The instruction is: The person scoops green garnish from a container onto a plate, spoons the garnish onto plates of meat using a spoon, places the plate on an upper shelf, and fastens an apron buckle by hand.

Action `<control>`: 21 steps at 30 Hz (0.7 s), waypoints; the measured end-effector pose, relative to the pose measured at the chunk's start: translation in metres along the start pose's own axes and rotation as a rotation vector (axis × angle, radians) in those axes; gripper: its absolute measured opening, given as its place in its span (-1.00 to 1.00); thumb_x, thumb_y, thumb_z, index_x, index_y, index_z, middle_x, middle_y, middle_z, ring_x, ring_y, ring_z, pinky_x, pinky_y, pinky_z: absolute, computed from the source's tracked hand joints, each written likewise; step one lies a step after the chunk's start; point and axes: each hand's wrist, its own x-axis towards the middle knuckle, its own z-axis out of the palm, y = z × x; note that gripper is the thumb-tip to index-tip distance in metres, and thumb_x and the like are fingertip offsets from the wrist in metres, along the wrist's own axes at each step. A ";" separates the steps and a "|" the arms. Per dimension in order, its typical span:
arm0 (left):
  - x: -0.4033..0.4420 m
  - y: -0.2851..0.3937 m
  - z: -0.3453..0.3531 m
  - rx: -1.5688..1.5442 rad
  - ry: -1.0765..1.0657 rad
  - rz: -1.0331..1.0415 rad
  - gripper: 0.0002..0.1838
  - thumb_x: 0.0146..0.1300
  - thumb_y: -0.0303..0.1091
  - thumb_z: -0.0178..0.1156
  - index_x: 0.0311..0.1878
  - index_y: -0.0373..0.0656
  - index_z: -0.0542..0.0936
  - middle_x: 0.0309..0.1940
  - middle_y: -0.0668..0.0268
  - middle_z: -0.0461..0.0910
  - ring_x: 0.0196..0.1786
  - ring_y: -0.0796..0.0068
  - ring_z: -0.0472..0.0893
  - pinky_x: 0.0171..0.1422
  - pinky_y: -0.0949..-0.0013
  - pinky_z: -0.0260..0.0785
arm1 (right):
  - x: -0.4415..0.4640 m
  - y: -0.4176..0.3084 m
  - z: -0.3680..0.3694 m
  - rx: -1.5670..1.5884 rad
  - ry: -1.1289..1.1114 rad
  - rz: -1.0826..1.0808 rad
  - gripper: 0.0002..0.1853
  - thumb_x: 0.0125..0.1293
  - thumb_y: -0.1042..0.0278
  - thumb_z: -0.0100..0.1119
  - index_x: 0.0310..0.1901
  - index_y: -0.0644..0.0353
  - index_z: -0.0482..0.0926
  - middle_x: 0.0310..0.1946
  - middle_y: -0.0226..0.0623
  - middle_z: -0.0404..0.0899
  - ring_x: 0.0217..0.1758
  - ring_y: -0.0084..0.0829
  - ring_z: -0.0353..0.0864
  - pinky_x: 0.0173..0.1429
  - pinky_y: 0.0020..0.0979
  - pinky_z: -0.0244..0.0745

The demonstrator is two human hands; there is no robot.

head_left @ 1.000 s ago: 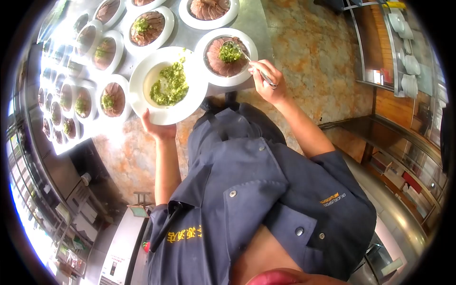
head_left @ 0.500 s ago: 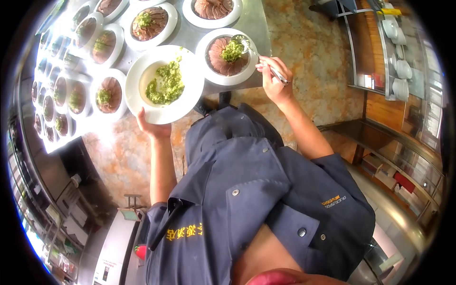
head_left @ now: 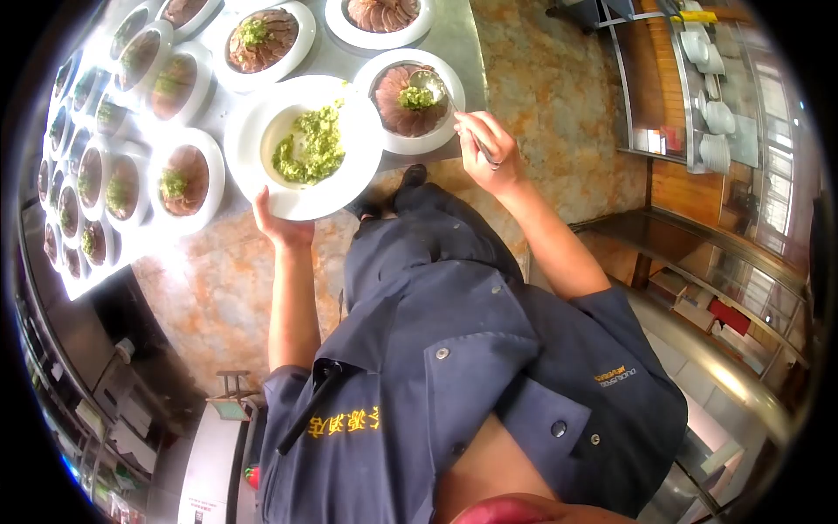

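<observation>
My left hand (head_left: 284, 220) grips the near rim of a wide white bowl (head_left: 349, 188), which holds chopped green topping (head_left: 310, 148). In my right hand (head_left: 491, 153) is a metal spoon (head_left: 427, 81), its head over a white plate (head_left: 448, 127) of sliced meat (head_left: 393, 112). A small green mound (head_left: 416, 98) sits on that meat, just beside the spoon's head. The bowl's right edge overlaps or touches the left rim of this plate; which one I cannot tell.
Several more plates of sliced meat, such as one plate (head_left: 185, 182) with green topping, stand on the metal table (head_left: 463, 44). A plate (head_left: 378, 37) behind shows only meat. Shelves with stacked white dishes (head_left: 715, 153) stand at the right.
The spoon's head first moved to the plate's far right edge, then came back in beside the green mound. The whole view has shifted, with table and plates now further left.
</observation>
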 end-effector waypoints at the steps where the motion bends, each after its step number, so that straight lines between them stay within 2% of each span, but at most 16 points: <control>1: 0.000 0.000 0.001 0.009 0.000 0.002 -0.21 0.28 0.05 0.13 0.51 -0.16 0.31 0.36 0.11 0.47 0.39 0.04 0.51 0.48 -0.07 0.38 | 0.000 0.001 -0.002 0.004 0.000 -0.005 -0.74 0.31 0.67 0.21 0.02 0.29 0.61 -0.20 -0.10 0.66 -0.23 -0.11 0.74 -0.16 -0.26 0.67; 3: -0.004 -0.002 0.004 0.017 0.002 0.009 -0.22 0.29 0.04 0.12 0.51 -0.16 0.31 0.35 0.11 0.48 0.38 0.04 0.51 0.48 -0.07 0.39 | 0.001 0.008 -0.009 -0.063 -0.011 -0.044 -0.72 0.33 0.73 0.22 0.05 0.32 0.62 -0.18 -0.11 0.69 -0.21 -0.24 0.79 -0.16 -0.34 0.69; 7: -0.017 -0.016 0.014 -0.004 -0.010 -0.001 -0.24 0.31 0.02 0.12 0.51 -0.17 0.32 0.36 0.11 0.49 0.38 0.05 0.51 0.50 -0.07 0.37 | 0.000 0.022 -0.031 -0.061 -0.039 -0.053 -0.73 0.33 0.74 0.21 0.04 0.34 0.63 -0.17 -0.09 0.69 -0.20 -0.25 0.80 -0.14 -0.35 0.69; 9: -0.029 -0.028 0.032 -0.004 -0.035 0.010 -0.25 0.31 0.01 0.12 0.50 -0.17 0.33 0.36 0.12 0.49 0.38 0.05 0.51 0.50 -0.06 0.36 | 0.001 0.033 -0.055 0.014 0.010 -0.049 -0.74 0.34 0.73 0.19 0.04 0.35 0.64 -0.16 -0.07 0.69 -0.18 -0.25 0.81 -0.12 -0.35 0.70; 10: -0.031 -0.038 0.042 -0.001 -0.040 0.017 -0.26 0.31 0.01 0.11 0.49 -0.18 0.34 0.36 0.12 0.50 0.38 0.05 0.51 0.50 -0.05 0.35 | 0.004 0.038 -0.069 0.048 0.032 -0.012 -0.72 0.30 0.69 0.22 0.03 0.28 0.64 -0.15 -0.10 0.69 -0.19 -0.18 0.79 -0.15 -0.29 0.71; 13: -0.038 -0.059 0.071 0.008 -0.015 0.051 -0.28 0.31 -0.01 0.11 0.47 -0.19 0.37 0.34 0.12 0.52 0.37 0.04 0.52 0.50 -0.06 0.34 | 0.021 0.054 -0.097 0.220 0.104 -0.068 -0.72 0.34 0.69 0.19 0.06 0.30 0.65 -0.14 -0.10 0.70 -0.19 -0.22 0.81 -0.15 -0.31 0.72; 15: -0.066 -0.096 0.102 0.009 -0.062 0.038 -0.28 0.32 -0.01 0.09 0.47 -0.20 0.37 0.35 0.09 0.51 0.36 0.02 0.52 0.49 -0.06 0.36 | 0.019 0.069 -0.136 0.292 0.076 -0.110 -0.72 0.35 0.68 0.21 0.06 0.29 0.66 -0.15 -0.11 0.71 -0.19 -0.23 0.80 -0.16 -0.33 0.72; 17: -0.067 -0.116 0.138 0.044 -0.086 0.041 -0.27 0.33 0.00 0.07 0.47 -0.22 0.36 0.35 0.06 0.50 0.36 0.01 0.53 0.48 -0.06 0.38 | 0.040 0.087 -0.147 0.378 -0.090 -0.268 -0.73 0.36 0.69 0.23 0.06 0.34 0.68 -0.11 -0.10 0.72 -0.12 -0.23 0.80 -0.06 -0.34 0.73; 19: -0.084 -0.147 0.181 0.082 -0.041 0.066 -0.28 0.34 0.00 0.06 0.48 -0.23 0.36 0.33 0.05 0.51 0.34 0.02 0.54 0.46 -0.03 0.39 | 0.042 0.112 -0.150 0.296 -0.117 -0.424 -0.67 0.25 0.64 0.33 0.07 0.30 0.68 -0.04 -0.13 0.70 -0.14 -0.19 0.76 -0.09 -0.28 0.72; 21: -0.099 -0.196 0.217 0.065 -0.005 0.095 -0.30 0.34 -0.02 0.06 0.47 -0.23 0.37 0.32 0.06 0.53 0.33 0.03 0.54 0.46 -0.02 0.39 | 0.029 0.148 -0.178 0.322 -0.190 -0.509 -0.65 0.23 0.63 0.34 0.08 0.33 0.68 -0.08 -0.13 0.70 -0.15 -0.18 0.75 -0.09 -0.28 0.72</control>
